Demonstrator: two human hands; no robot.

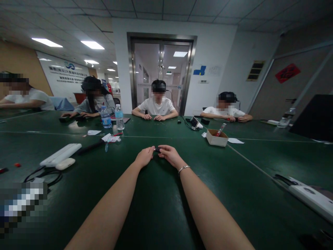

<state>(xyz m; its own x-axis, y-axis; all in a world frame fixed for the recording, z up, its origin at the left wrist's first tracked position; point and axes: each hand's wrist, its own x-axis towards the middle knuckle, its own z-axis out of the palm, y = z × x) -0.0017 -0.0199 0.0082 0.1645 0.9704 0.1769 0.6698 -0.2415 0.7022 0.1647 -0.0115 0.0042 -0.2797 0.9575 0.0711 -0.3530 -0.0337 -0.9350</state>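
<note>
Both my arms reach forward over the green table (pixel 161 201), and my hands meet near its middle. Between them is a small dark object with a shiny end (pixel 157 150), too small to name. My left hand (pixel 144 157) is closed, its fingertips at the shiny left end. From the other side, the thumb and fingers of my right hand (pixel 170 155) pinch the dark part. A silver bracelet (pixel 184 169) circles my right wrist. Fingers cover much of the object.
Ahead to the right stands an open box (pixel 217 140). Two water bottles (pixel 120 117) are ahead left, near paper scraps (pixel 110 138). A white device (pixel 61 155) with black cables lies left, a white power strip (pixel 312 194) right. Several people sit across the table.
</note>
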